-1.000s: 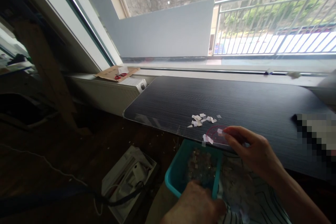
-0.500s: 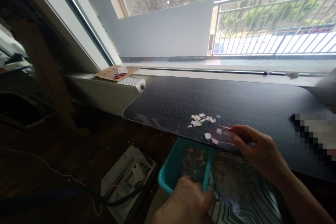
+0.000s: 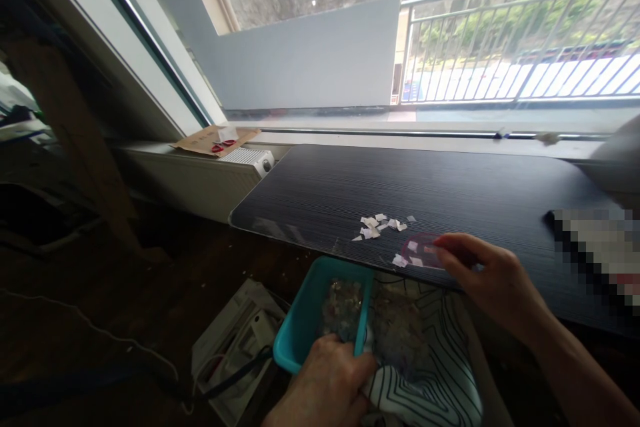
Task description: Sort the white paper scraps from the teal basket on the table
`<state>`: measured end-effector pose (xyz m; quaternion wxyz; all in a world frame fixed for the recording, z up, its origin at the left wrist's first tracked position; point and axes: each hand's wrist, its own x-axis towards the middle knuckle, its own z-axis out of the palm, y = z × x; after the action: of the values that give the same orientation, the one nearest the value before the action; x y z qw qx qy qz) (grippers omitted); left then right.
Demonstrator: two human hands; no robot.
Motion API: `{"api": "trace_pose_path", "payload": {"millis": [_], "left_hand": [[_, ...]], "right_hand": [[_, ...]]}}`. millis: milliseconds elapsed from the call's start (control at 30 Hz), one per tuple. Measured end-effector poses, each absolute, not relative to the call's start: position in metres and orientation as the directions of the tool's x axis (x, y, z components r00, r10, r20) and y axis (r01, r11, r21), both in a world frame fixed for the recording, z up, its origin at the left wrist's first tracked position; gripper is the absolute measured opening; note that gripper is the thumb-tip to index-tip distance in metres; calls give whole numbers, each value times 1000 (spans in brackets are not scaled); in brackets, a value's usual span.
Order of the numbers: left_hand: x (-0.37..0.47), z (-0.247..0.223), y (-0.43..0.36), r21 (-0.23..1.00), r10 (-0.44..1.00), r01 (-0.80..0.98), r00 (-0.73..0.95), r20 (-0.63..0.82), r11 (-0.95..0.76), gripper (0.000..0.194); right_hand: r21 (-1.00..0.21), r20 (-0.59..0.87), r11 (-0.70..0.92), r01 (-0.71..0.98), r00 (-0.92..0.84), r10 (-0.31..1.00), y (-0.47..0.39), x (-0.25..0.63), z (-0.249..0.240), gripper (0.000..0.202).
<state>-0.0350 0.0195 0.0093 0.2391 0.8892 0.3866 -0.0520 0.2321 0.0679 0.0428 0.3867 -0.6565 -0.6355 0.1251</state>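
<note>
Ahead of left hand (image 3: 325, 377) and right hand (image 3: 487, 273), a broad dark table (image 3: 390, 180). Left of left hand, a white box (image 3: 225, 320). Between the hands, a striped cloth (image 3: 447, 373) under a heap of small bits (image 3: 397, 330). Just beyond left hand, clasped at the near rim, a turquoise bin (image 3: 295, 317), long axis running away toward the table edge. At right hand's narrow pinch, a pink translucent piece (image 3: 425, 240), long axis sideways, rounded end pointing left. On and beside it, white scraps (image 3: 400, 260); more in a cluster (image 3: 369, 227) farther left.
</note>
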Motion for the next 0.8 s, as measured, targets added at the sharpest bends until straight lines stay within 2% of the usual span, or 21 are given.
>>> {"api": "trace_pose_path", "payload": {"millis": [100,233,467,667,800], "left_hand": [[-34,10,21,386,667,720,688,-286,-577,14],[-35,11,23,395,657,707,700,-279,-586,13],[-43,14,19,440,703,715,674,-226,-544,14],[-39,28,21,460,700,710,676,-231,-534,14],[-37,36,23,483,699,692,685,-205,-536,13]], "right_hand": [[-631,359,77,772,202,911,59,242,48,23],[-652,420,82,753,269,867,63,246,47,23],[-642,462,252,724,102,881,60,253,30,15],[-598,560,308,740,110,821,49,256,26,13],[-565,585,421,709,-14,811,45,255,21,15]]}}
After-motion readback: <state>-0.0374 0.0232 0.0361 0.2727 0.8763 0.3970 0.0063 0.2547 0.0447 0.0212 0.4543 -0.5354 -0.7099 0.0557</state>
